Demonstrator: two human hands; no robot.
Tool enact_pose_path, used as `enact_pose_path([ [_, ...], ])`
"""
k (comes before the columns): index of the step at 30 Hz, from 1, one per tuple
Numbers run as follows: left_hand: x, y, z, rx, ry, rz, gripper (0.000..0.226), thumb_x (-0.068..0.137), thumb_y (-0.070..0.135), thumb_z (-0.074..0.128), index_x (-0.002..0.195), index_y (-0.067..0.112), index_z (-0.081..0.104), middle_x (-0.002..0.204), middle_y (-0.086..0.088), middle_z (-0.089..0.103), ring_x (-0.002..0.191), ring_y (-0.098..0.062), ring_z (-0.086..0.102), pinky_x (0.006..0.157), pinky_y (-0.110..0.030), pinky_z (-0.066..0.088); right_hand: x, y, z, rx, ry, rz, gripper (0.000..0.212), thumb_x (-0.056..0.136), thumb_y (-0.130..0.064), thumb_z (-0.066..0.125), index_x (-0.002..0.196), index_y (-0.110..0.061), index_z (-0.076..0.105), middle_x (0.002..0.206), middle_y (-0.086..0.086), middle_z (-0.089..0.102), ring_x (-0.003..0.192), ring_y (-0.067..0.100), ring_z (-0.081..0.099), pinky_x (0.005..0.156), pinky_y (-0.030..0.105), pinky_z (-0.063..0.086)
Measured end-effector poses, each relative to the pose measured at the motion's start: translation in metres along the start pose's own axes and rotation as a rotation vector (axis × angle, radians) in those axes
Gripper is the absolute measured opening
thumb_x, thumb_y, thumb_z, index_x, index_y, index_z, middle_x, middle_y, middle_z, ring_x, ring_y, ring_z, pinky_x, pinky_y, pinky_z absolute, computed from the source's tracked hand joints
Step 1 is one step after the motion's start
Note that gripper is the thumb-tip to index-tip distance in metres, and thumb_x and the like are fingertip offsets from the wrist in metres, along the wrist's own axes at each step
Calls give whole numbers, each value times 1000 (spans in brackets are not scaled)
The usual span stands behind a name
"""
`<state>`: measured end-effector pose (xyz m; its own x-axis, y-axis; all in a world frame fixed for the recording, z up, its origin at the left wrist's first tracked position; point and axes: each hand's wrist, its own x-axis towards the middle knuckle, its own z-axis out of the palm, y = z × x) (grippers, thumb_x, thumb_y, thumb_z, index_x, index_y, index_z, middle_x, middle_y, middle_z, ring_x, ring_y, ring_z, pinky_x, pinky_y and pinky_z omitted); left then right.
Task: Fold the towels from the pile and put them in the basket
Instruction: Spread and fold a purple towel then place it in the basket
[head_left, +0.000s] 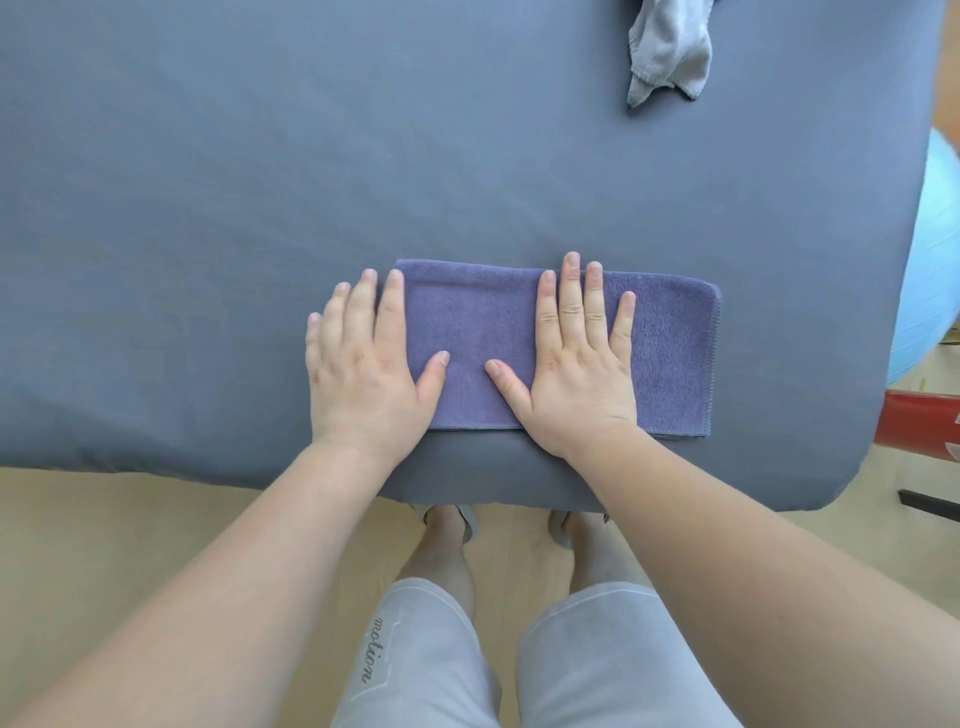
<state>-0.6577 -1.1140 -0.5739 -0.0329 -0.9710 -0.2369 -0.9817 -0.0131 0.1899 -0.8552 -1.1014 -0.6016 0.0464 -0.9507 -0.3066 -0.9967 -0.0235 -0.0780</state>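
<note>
towel (467, 322) pressed flat on desk (260, 182)
folded purple, near the front edge; left hand (363, 364), fingers straight, covers its left end, right hand (576, 364) lies flat on its middle. grey towel (667, 47) crumpled at far edge.

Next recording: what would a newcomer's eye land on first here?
Two hands lie flat on a folded purple towel near the front edge of the table: the left hand straddles its left end, the right hand rests on its middle. A crumpled grey towel lies at the far right.
</note>
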Motion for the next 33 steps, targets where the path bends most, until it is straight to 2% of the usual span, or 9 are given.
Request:
enact_pose_path([
  [5,14,2,-11,-46,-19,-199,81,75,64,71,135,14,51,132,-6,44,125,-32,37,103,-45,31,0,-2,3,-18,8,24,97,92,-75,18,160,-9,-5,168,11,-13,154,30,-15,123,58,-7],
  [12,36,12,-18,-325,-103,-267,46,72,38,81,108,20,58,116,2,53,113,-26,47,96,-40,42,1,-3,7,-32,11,34,98,92,-75,20,160,-8,-2,168,12,-10,154,30,-13,123,57,-7],
  [15,38,20,-25,-692,-140,-425,39,71,30,82,100,24,56,99,7,65,95,-18,65,85,-44,55,2,-2,9,-31,18,32,98,92,-75,22,160,-8,-2,168,12,-10,154,30,-13,123,56,-9],
  [17,35,24,-30,-933,-133,-572,40,74,24,83,103,28,55,92,6,69,85,-13,70,80,-42,59,3,-2,10,-37,16,31,98,92,-75,22,160,-8,-2,168,12,-11,154,30,-13,123,56,-9],
  [19,33,23,-32,-1023,-124,-657,44,75,24,84,110,25,58,91,3,72,85,-13,71,80,-42,60,3,-2,11,-41,19,30,98,92,-75,21,160,-8,-3,168,12,-11,154,30,-13,123,56,-9],
  [24,25,20,-39,-931,-207,-551,14,85,17,74,94,25,66,82,8,73,79,-11,72,71,-33,60,5,-2,10,-39,-11,18,96,93,-75,17,160,-10,-6,168,11,-14,154,29,-18,122,56,-10],
  [29,16,42,-62,-948,-149,-430,25,85,14,72,102,31,64,85,0,73,77,-18,72,73,-44,61,3,3,2,30,-52,-4,93,94,-73,13,159,-11,-7,167,9,-17,153,27,-21,123,55,-10],
  [31,8,59,-72,-976,-144,-350,32,86,12,71,111,31,65,90,-3,72,78,-21,71,74,-44,61,1,10,-5,187,-36,-46,86,97,-67,12,160,-11,-5,168,7,-17,153,23,-21,123,52,-9],
  [33,1,75,-79,-990,-164,-258,41,87,9,69,121,32,64,92,-3,70,78,-23,69,74,-41,61,-5,20,-16,548,5,-68,78,100,-58,16,161,-10,0,168,3,-14,154,18,-17,125,45,-6],
])
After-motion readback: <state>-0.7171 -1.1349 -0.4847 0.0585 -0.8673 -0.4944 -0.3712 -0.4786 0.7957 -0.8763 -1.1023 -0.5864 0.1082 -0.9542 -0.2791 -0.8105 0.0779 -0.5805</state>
